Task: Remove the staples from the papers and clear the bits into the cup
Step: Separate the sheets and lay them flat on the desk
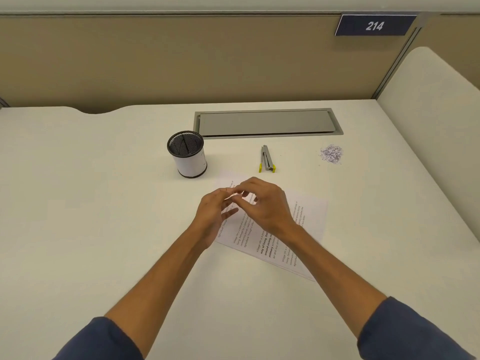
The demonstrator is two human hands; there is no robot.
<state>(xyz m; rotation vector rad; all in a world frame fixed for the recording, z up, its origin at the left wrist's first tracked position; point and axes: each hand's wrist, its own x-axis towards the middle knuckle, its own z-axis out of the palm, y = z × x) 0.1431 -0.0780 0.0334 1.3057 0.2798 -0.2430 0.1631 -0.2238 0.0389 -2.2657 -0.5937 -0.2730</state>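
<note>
Fingertips of both hands meet over the far left corner of the papers, and what they pinch there is too small and blurred for me to tell. The left hand sits on edge, thumb up, its lower fingers spread loosely toward the sheet. The right hand arches palm-down above the page, fingers curled in toward the left hand's; whether either truly grips something I cannot tell.

The papers lie flat on the desk, a thin stack slightly fanned at its near edge, turned so the long axis runs from that far left corner toward the near right. The printed lines run up the page as I look at it, away from the person.

Beyond the papers and to the left stands the cup, upright, a mesh pot with a white band, mouth open upward. Straight beyond the papers lies the staple remover, long axis pointing away from them, its yellow-tipped end nearest the sheet. Farther right of it, well apart from the papers, sits a small heap of paper bits.
</note>
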